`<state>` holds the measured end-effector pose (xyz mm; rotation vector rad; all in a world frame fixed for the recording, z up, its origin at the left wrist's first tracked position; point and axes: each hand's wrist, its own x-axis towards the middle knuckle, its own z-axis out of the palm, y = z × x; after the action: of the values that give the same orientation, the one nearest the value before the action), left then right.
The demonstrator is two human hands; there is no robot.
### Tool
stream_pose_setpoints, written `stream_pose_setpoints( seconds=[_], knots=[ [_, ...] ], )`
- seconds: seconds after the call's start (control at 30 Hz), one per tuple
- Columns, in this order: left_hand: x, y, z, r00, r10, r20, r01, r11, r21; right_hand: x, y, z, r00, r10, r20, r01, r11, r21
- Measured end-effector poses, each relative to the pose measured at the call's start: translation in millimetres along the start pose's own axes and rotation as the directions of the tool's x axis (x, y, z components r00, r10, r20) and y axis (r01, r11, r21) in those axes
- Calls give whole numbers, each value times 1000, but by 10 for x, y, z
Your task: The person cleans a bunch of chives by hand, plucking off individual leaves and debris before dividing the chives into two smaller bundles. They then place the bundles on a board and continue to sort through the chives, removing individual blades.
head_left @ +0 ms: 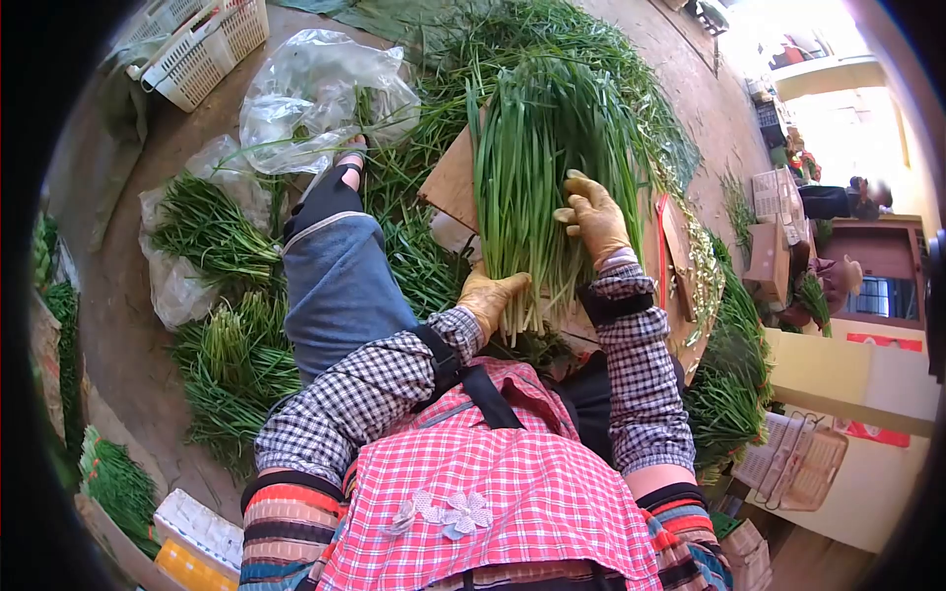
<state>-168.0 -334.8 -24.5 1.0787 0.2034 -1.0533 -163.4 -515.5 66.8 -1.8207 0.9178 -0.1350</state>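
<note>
A broad sheaf of garlic chives lies in front of me on a wooden board, leaves pointing away and pale stalk ends toward my lap. My left hand, in a yellowish glove, grips the sheaf's left side near the stalk ends, thumb across the stalks and the other fingers mostly hidden. Higher up on the right is my right hand, gloved alike. Its fingers are apart and slightly bent over the leaves, with nothing visibly grasped.
Loose greens are heaped beyond the board. Bundled chives lie on clear plastic at left; more bundles are at right. A white crate stands far left. Other people are at the far right.
</note>
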Motion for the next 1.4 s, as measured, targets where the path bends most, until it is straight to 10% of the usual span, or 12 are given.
stream_pose_setpoints(
  seconds=[0.2,0.33,0.5,0.6,0.67,0.93,1.07,1.13,1.2,1.23,1.27,1.4],
  knots=[
    [56,-38,-59,983,-142,119,161,972,-169,69,203,-24,981,-191,-36,185,976,-118],
    [-2,-21,-34,977,95,189,-78,992,-100,-128,218,257,921,-358,154,359,624,-694],
    [-74,51,-8,974,110,199,-100,993,-63,-295,87,544,912,-273,306,408,672,-618],
    [-76,52,-24,984,53,171,-47,998,-38,-223,-35,402,950,25,312,52,970,-236],
    [-41,-2,-30,988,33,150,-21,996,-85,-137,-98,275,974,-159,160,136,980,144],
    [61,-65,-88,983,-116,146,128,989,-79,412,-56,-29,858,-497,-129,456,853,-254],
    [71,-100,-91,979,-68,194,105,976,-191,48,-632,164,918,226,325,-78,908,-413],
    [73,-85,-113,973,-121,194,151,977,-150,398,-86,99,973,-113,203,198,860,-471],
    [80,-73,-106,973,-120,195,149,979,-138,638,175,31,729,-684,-24,502,558,-661],
    [79,-71,-102,977,-94,192,124,981,-147,456,-121,20,944,-330,-8,317,914,-253],
    [62,-81,-103,979,-73,189,103,983,-154,355,-252,20,971,-239,-4,238,968,84],
    [-13,29,-60,977,-143,157,167,973,-157,329,-458,-161,977,-202,-65,207,973,103]
  ],
)
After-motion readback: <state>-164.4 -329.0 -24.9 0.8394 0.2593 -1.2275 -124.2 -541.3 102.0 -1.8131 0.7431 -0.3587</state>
